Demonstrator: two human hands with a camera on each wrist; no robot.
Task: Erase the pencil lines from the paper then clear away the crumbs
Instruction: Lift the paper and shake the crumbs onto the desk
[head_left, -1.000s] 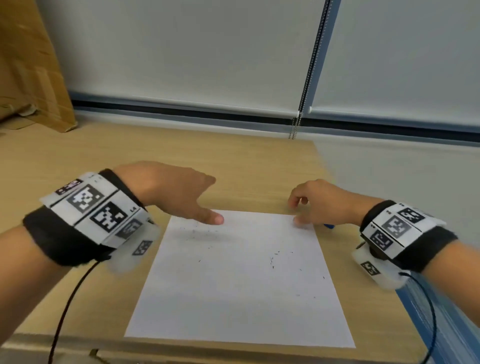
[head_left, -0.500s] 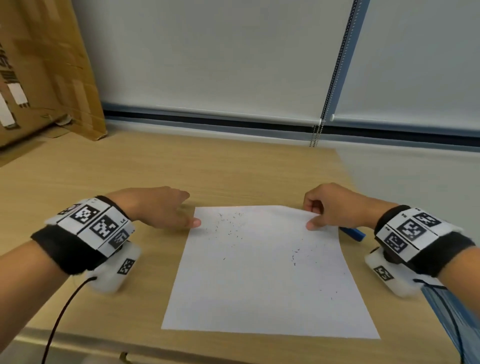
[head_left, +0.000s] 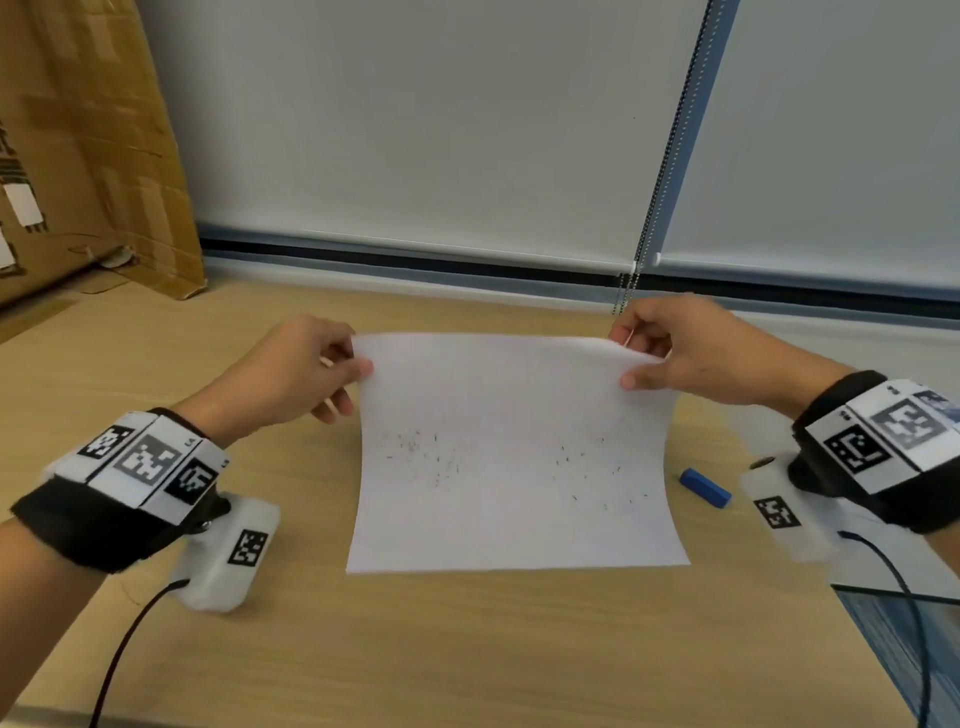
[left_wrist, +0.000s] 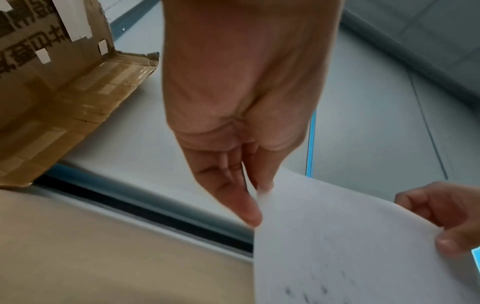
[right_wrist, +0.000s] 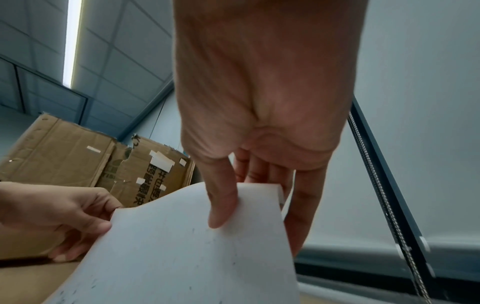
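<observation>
A white sheet of paper (head_left: 509, 467) is lifted at its far edge, its near edge low by the wooden desk (head_left: 467, 649). Dark eraser crumbs (head_left: 426, 457) lie scattered across its middle. My left hand (head_left: 311, 374) pinches the far left corner, thumb on top. My right hand (head_left: 685, 358) pinches the far right corner. The left wrist view shows my left hand (left_wrist: 249, 185) pinching the paper (left_wrist: 350, 246); the right wrist view shows my right hand's thumb (right_wrist: 223, 205) pressed on the paper (right_wrist: 182, 257). A blue eraser (head_left: 705, 487) lies on the desk right of the sheet.
A large cardboard box (head_left: 78, 156) stands at the back left of the desk. White roller blinds (head_left: 415, 130) with a bead chain (head_left: 649, 208) hang behind. The desk's right edge (head_left: 883, 603) drops off beside my right wrist.
Both hands have taken the paper's far corners and lifted them off the desk. The crumbs have slid toward the sheet's middle. The head view has tilted up.
</observation>
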